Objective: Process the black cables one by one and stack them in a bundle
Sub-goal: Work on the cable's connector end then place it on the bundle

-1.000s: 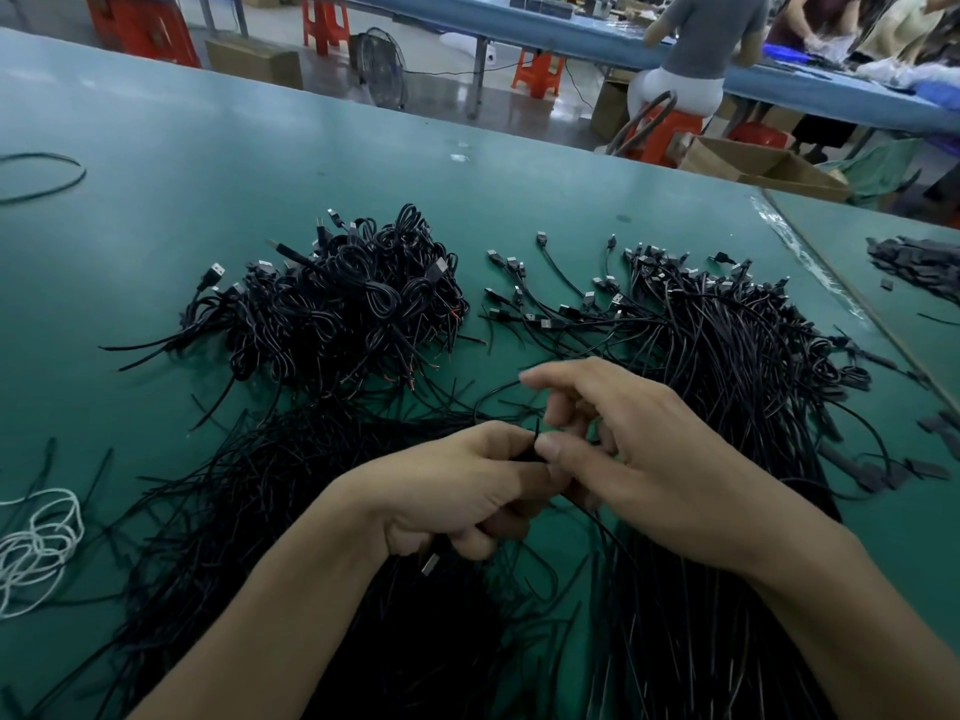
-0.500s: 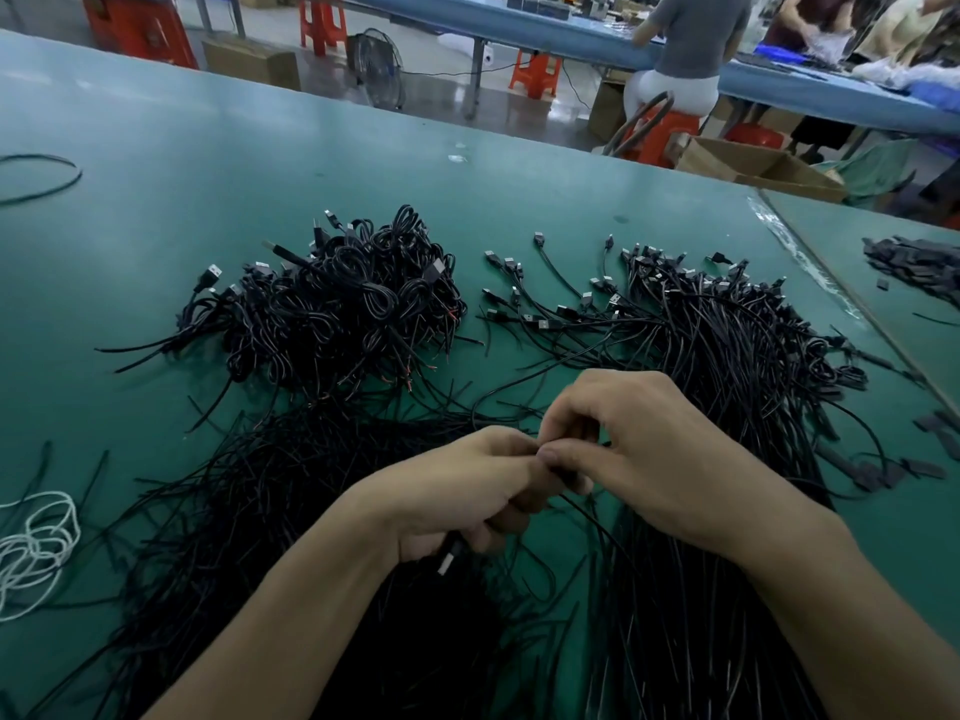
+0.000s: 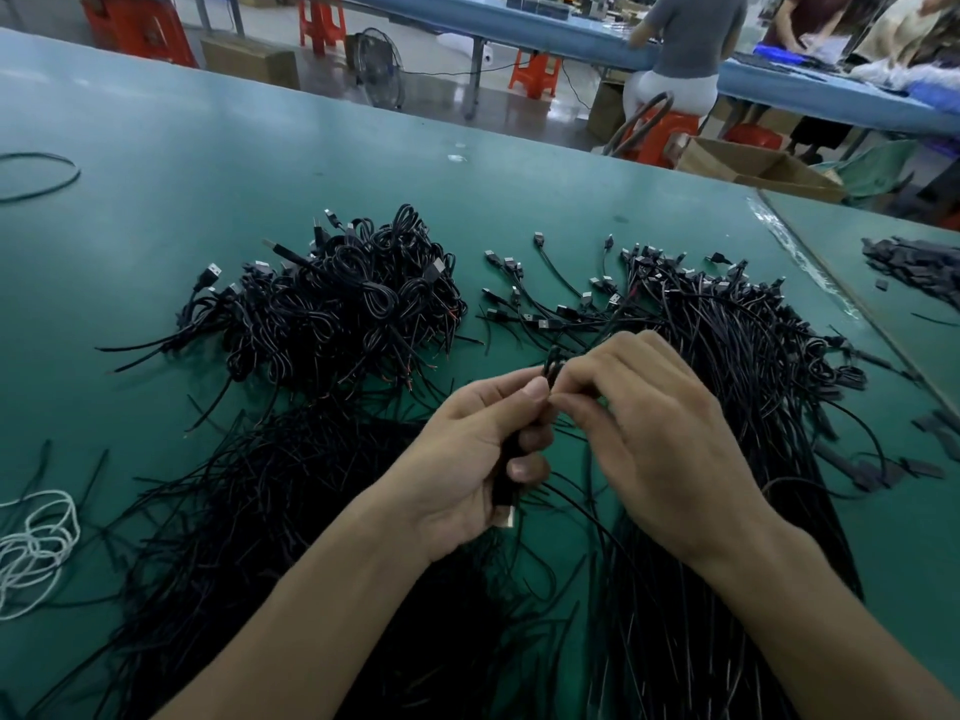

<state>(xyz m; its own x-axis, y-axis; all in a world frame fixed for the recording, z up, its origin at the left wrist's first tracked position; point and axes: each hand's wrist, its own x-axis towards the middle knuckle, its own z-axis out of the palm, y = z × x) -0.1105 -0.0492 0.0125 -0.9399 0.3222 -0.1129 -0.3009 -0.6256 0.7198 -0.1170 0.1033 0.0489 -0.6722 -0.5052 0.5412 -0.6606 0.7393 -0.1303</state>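
Observation:
My left hand [image 3: 467, 459] grips a folded black cable [image 3: 506, 491]; its USB plug sticks out below the fingers. My right hand [image 3: 649, 433] pinches the same cable's top end right beside the left thumb. A heap of coiled, finished black cables [image 3: 337, 309] lies at the back left on the green table [image 3: 156, 163]. A long spread of straight black cables [image 3: 727, 381] with plugs at the far end lies on the right. Another loose mass of black cables [image 3: 249, 511] lies under my left forearm.
A white cord coil [image 3: 36, 548] lies at the left edge, and a thin black loop [image 3: 36, 174] at the far left. Small black pieces [image 3: 909, 262] lie on the neighbouring table at right. People sit at blue tables behind, among red stools, cardboard boxes and a fan.
My left hand has turned upright, so the cable bundle and its plug now show below the fingers. My right hand's fingers have closed onto the cable's top end.

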